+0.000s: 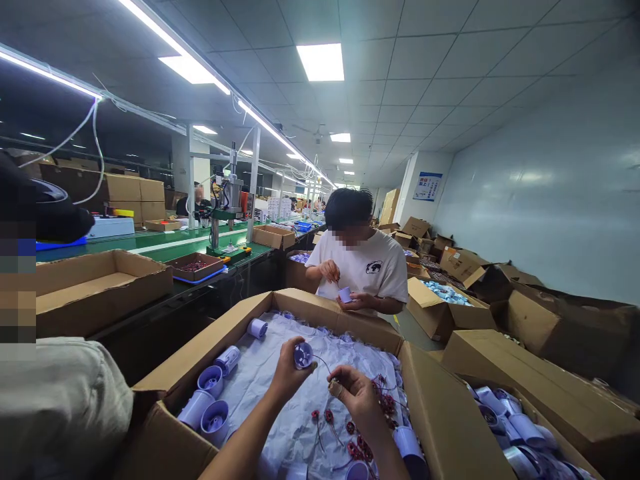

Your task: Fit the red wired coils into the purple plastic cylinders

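Observation:
My left hand (290, 373) is closed around a light purple plastic cup (303, 356), its open end with inner ribs turned toward me. A thin wire (323, 361) runs from beside the cup to my right hand (353, 393), whose thumb and fingers pinch it. Whether a small part sits at the pinched end is hidden by the fingers. Below my hands, several small red parts with wires (329, 417) lie on a white sheet (280, 407) in a large cardboard box (210, 350). More purple cups (215, 420) line the box's left side.
Across the box a co-worker (363, 260) handles another purple cup (345, 294). A box of purple parts (525, 427) stands at right. On the left, a green bench (170, 241) carries a press (227, 207) and a tray of red parts (195, 267).

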Tool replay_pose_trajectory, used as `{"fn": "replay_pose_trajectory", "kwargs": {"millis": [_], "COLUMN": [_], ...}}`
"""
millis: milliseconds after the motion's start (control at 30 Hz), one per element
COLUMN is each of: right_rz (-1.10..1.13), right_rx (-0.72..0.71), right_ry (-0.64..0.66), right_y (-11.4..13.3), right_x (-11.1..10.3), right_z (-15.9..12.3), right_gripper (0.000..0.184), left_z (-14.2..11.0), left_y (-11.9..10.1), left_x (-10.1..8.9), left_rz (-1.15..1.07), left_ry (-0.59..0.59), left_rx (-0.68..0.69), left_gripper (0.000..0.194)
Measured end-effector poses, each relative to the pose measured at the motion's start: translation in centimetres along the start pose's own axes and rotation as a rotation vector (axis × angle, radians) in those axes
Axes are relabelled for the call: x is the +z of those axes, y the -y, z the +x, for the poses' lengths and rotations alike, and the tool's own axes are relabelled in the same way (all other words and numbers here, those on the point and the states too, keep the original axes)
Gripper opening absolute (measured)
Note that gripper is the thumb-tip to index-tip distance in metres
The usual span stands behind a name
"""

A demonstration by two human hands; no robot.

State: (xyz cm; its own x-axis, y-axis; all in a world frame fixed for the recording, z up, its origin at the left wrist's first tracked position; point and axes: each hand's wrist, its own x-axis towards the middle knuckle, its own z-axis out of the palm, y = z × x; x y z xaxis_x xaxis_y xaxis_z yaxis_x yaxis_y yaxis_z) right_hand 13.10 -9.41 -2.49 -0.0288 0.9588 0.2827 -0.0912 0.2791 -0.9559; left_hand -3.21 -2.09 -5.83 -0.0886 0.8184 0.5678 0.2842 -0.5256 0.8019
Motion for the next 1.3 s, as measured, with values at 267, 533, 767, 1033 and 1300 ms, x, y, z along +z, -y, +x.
{"fn": "replay_pose_trajectory", "kwargs": {"millis": [267, 533, 767, 1033, 1300], "right_rz": [0.018, 0.011, -0.026, -0.070, -0.094], "right_rx": [-0.004, 0.020, 0.025, 0.038, 0.032], "right_ry": [-0.044, -0.026, -0.004, -0.006, 0.023], "right_y": [0.2, 0.4, 0.4, 0.3, 0.0], "right_x": [0.3, 0.3, 1.1, 1.2, 1.2], "right_z": [0.1, 0.1, 0.0, 0.2, 0.1], "right_gripper": [0.032, 0.033, 0.035, 0.028, 0.026], "left_z": [0.1, 0.0, -0.5, -0.4, -0.3], "left_y": [0.4, -0.1, 0.2, -0.1, -0.3], "left_x": [0.1, -0.4, -0.3, -0.4, -0.4], "left_rz": [0.020, 0.223, 0.141, 0.135, 0.147], "left_ry": [-0.029, 0.013, 0.040, 0.034, -0.041], "left_rx": [-0.141, 0.085, 0.176, 0.386, 0.345], "left_gripper": [0.054, 0.038, 0.049, 0.043, 0.036]}}
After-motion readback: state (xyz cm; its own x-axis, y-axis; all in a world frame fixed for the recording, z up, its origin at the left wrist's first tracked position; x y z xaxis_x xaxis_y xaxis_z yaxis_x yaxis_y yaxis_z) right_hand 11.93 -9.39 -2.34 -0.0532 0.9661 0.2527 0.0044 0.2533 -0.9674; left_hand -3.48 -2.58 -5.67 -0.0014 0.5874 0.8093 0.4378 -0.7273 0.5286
